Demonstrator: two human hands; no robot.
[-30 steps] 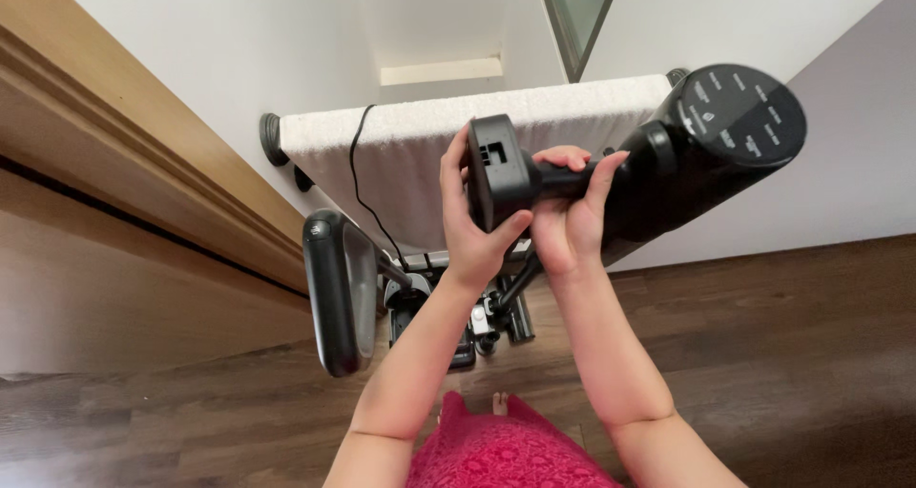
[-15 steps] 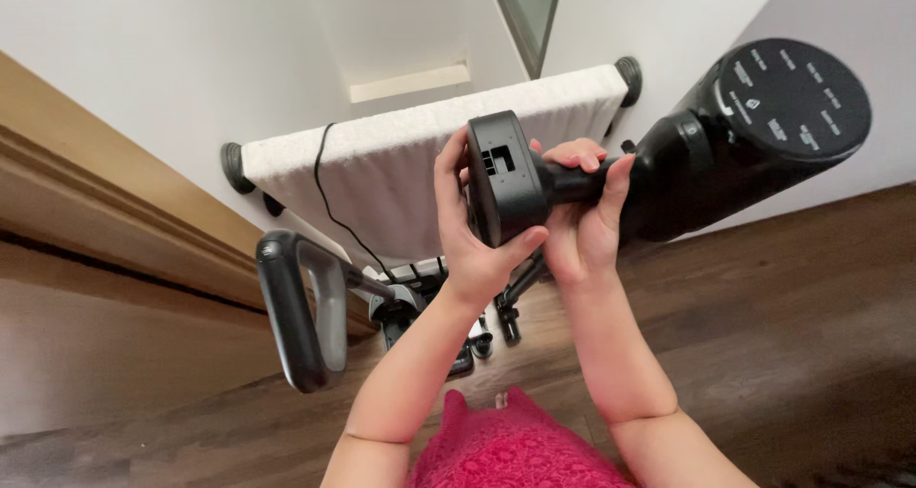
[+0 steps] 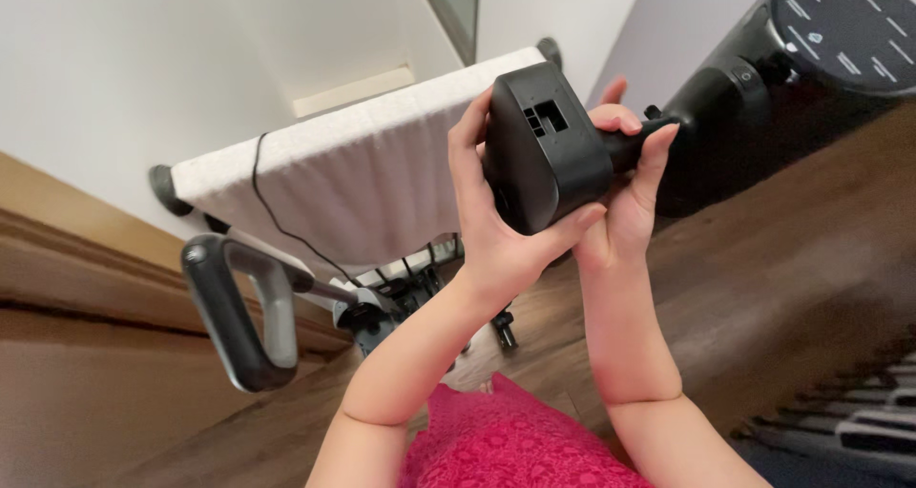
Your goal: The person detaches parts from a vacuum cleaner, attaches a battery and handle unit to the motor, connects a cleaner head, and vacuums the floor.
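Both hands are wrapped around one thing, held up at chest height over the dark wooden floor (image 3: 763,288): the left hand (image 3: 496,240) cups the blocky black plastic end piece with a slotted socket (image 3: 546,149), thumb under its lower edge, while the right hand (image 3: 625,197) grips the narrow black neck (image 3: 630,146) just behind it. To handle it well, I would judge that the right hand should hold the neck steady while the left supports the block squarely, socket face kept in view. Behind stand a white padded board with black end caps (image 3: 353,178), a grey-and-black looped handle (image 3: 239,316), and a large black round-topped unit (image 3: 811,59).
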